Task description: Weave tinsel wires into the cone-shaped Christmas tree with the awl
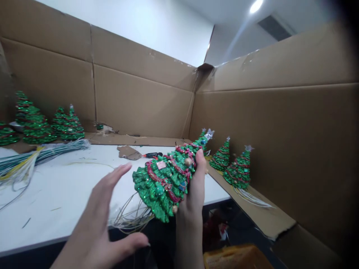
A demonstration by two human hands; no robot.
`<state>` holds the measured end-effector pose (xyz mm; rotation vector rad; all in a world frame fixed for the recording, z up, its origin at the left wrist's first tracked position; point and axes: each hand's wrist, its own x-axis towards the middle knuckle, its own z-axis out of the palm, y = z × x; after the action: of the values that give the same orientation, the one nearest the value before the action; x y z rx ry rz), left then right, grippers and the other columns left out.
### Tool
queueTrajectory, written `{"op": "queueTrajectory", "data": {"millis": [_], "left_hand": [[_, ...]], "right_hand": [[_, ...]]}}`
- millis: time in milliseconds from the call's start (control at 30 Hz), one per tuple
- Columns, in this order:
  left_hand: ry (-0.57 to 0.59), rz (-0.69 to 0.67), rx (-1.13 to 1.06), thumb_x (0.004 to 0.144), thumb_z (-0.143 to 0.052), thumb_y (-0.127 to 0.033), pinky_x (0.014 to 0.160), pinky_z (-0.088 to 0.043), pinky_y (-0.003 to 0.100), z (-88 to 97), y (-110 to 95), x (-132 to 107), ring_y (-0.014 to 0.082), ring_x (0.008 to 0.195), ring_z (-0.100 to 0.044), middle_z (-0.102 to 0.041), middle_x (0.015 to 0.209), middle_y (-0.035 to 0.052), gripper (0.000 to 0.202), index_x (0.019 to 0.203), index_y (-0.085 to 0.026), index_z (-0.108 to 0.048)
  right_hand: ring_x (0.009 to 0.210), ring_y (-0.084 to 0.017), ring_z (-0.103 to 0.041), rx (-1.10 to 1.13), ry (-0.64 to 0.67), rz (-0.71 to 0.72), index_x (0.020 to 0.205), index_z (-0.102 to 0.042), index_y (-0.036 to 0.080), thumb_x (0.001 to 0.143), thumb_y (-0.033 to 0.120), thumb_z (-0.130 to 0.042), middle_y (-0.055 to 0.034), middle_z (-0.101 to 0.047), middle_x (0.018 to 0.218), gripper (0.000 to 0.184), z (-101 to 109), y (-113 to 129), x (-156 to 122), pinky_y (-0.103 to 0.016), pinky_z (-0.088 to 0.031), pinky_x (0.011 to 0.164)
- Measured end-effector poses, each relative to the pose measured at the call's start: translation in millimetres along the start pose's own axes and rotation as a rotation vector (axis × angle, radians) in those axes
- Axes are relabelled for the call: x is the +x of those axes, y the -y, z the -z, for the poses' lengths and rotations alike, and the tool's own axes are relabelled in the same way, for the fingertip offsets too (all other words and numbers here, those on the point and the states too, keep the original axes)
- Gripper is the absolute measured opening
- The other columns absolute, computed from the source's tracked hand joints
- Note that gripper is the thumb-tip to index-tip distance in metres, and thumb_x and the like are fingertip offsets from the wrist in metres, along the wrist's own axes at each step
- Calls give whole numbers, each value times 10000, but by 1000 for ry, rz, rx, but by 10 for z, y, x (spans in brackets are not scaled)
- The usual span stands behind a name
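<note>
A glittery green Christmas tree figurine (168, 175) is held up in front of me, tilted, with its silver star pointing up and right. It carries red garlands and small ornaments. My right hand (196, 183) is wrapped around it from behind near the upper half, thumb along the side. Left of the tree's base, my left hand (103, 213) is open, fingers and thumb apart, touching nothing. Thin loose wires (131, 216) show below the base; whether they are joined to the tree I cannot tell.
Cardboard walls (140, 93) surround the white tabletop (84, 194). More tree figurines stand at left (36, 125) and right (238, 170). A wire bundle (42, 157) lies at left. Behind the held tree are a cardboard scrap (129, 152) and a dark-handled tool (153, 155). An orange-brown container (238, 257) sits low right.
</note>
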<state>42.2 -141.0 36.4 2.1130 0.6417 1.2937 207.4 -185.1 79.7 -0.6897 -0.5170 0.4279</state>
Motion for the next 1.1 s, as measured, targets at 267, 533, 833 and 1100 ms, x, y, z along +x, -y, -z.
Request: {"op": "queueTrajectory", "data": {"millis": [267,533,833,1100], "left_hand": [[-84,242,-529,621,-753,-504,922,-481,355,-204,-67,3,295,1164,-523,-478,1336,83,804,1305,-290,-388],[-388,369,-703,627,-774,-382,824,-523,285,-167,-213,-29,255,1084,-580,-528,1285,64,735,1266,-296,-421],[-474,340,-581,588,-792,-329,849,-514,292,-75,-246,-44,260,1125,-546,-521,1274,48,701,1214,-279,-480],[-488,353,-612,586,-789,-327,863,-513,313,-83,-211,-36,264,1102,-555,-550,1220,58,708,1217,-255,-477]], "right_hand": [[978,-206,-613,-20,258,-189,1063,-612,264,793,619,-518,-17,-663,1012,456,-107,-193,7,-364,-473,855],[849,-183,-555,-757,231,510,1126,-613,248,856,397,-564,-46,-626,950,312,16,-52,-53,-337,-432,751],[825,-153,-553,-788,899,699,960,-673,275,844,208,-623,-28,-534,904,143,-21,70,-150,-280,-474,683],[714,-153,-540,-746,856,870,833,-626,235,838,174,-627,-12,-596,787,61,-36,-16,-120,-299,-432,639]]}}
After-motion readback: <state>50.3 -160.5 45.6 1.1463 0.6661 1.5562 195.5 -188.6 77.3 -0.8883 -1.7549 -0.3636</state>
